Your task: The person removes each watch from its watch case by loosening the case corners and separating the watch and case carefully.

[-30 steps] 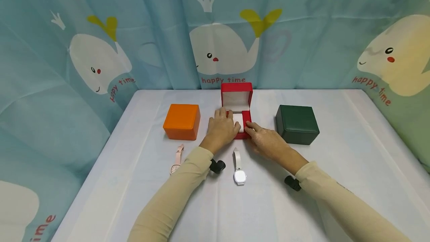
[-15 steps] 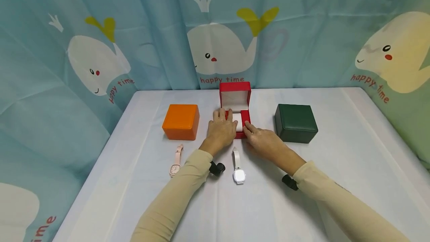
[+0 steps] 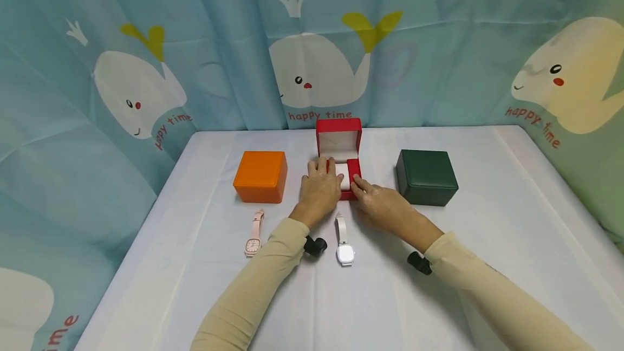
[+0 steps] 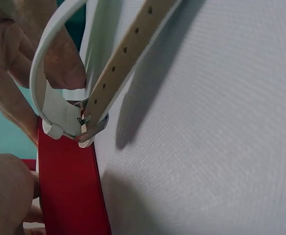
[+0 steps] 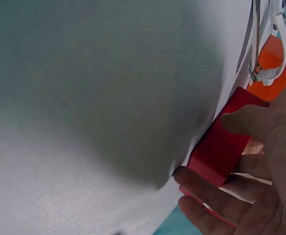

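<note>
A red watch box (image 3: 354, 167) stands with its lid up at the back middle of the table. A white cushion (image 3: 344, 176) shows inside it. My left hand (image 3: 319, 188) reaches into the box from the left and pinches the cushion between thumb and fingers; the fingertips are partly hidden. My right hand (image 3: 385, 205) holds the box's front right corner, thumb on the front and fingers at the side, as the right wrist view shows. Before the box lies a white-strapped watch (image 3: 345, 253). A pink watch (image 3: 253, 246) lies to its left, beside the left forearm.
A closed orange box (image 3: 260, 175) stands left of the red one, and a closed dark green box (image 3: 426, 175) stands on the right. A white cloth (image 3: 380, 307) covers the table. Behind hangs a blue curtain (image 3: 234, 42) with whale prints.
My left thumb has drawn in towards the fingers at the cushion. The right hand stays at the box's corner. The head view has shifted slightly; boxes and watches lie as before.
</note>
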The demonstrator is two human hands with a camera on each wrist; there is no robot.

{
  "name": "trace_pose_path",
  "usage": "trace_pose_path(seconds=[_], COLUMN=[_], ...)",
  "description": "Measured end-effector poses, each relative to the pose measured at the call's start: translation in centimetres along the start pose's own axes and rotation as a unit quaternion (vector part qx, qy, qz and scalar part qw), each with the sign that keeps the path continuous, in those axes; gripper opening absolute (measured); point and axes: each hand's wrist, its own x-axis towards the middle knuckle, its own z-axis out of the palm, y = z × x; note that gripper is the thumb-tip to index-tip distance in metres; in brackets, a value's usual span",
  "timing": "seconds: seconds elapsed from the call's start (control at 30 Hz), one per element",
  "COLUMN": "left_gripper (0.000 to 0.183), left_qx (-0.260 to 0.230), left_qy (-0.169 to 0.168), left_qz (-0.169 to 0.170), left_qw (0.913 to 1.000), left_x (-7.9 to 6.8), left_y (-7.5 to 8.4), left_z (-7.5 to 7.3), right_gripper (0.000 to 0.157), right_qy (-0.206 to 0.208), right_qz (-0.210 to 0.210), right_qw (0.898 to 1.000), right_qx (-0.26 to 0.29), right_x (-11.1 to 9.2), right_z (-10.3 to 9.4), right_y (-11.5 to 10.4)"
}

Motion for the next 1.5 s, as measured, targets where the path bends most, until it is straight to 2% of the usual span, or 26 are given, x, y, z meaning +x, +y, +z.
trace_pose_path(seconds=[0.1, 0.23, 0.37, 0.43, 0.57, 0.63, 0.7, 0.87, 0.93, 1.03, 1.13, 1.3, 1.4, 1.5], left_gripper=[0.061, 0.062, 0.073, 0.081, 0.092, 0.096, 0.099, 0.104, 0.103, 0.102, 0.111, 0.126, 0.122, 0.116], left_qx=[-0.012, -0.043, -0.116, -0.172, -0.272, -0.305, -0.336, -0.401, -0.422, -0.441, -0.442, -0.417, -0.413, -0.418], left_qy=[0.019, 0.037, 0.047, 0.061, 0.095, 0.099, 0.088, 0.057, 0.057, 0.058, 0.046, 0.012, 0.018, 0.036], left_qz=[0.006, 0.01, 0.006, 0.0, -0.021, -0.028, -0.032, -0.035, -0.028, -0.009, -0.001, -0.013, -0.015, -0.009], left_qw=[0.9997, 0.9983, 0.9921, 0.9832, 0.9574, 0.9468, 0.9372, 0.9137, 0.9046, 0.8954, 0.8959, 0.9085, 0.9104, 0.9076], left_x=[-0.2, -0.5, -1.0, -1.3, -1.9, -2.0, -2.1, -2.0, -1.8, -1.5, -1.3, -1.4, -1.4, -1.4], left_y=[-0.3, -0.8, -1.2, -1.4, -1.9, -2.1, -2.2, -2.5, -2.6, -2.7, -2.6, -2.6, -2.5, -2.7], left_z=[0.1, 0.5, 0.4, 0.1, -0.7, -0.9, -0.9, -0.3, 0.1, 0.8, 1.3, 1.9, 2.1, 2.3], right_gripper=[0.057, 0.063, 0.055, 0.046, 0.032, 0.029, 0.028, 0.033, 0.037, 0.046, 0.059, 0.079, 0.082, 0.075], right_qy=[-0.04, -0.082, -0.061, -0.028, 0.049, 0.075, 0.094, 0.118, 0.117, 0.102, 0.079, 0.025, -0.016, -0.039], right_qz=[0.025, 0.068, 0.068, 0.064, 0.059, 0.06, 0.06, 0.049, 0.048, 0.065, 0.087, 0.127, 0.151, 0.169], right_qw=[0.997, 0.988, 0.989, 0.99, 0.988, 0.987, 0.986, 0.985, 0.985, 0.986, 0.986, 0.982, 0.977, 0.969], right_qx=[0.054, 0.108, 0.12, 0.124, 0.133, 0.131, 0.125, 0.114, 0.113, 0.113, 0.118, 0.135, 0.151, 0.174], right_x=[0.0, -0.1, 0.0, 0.2, 1.3, 2.0, 2.7, 5.0, 5.9, 7.1, 8.0, 9.0, 9.1, 9.3], right_z=[-0.4, -0.7, -1.2, -1.7, -3.6, -4.5, -5.3, -6.3, -6.4, -6.2, -5.7, -5.0, -4.8, -4.8], right_y=[0.3, 0.6, 0.5, 0.5, 0.9, 1.3, 1.7, 2.7, 3.1, 3.8, 4.7, 6.1, 6.9, 7.3])
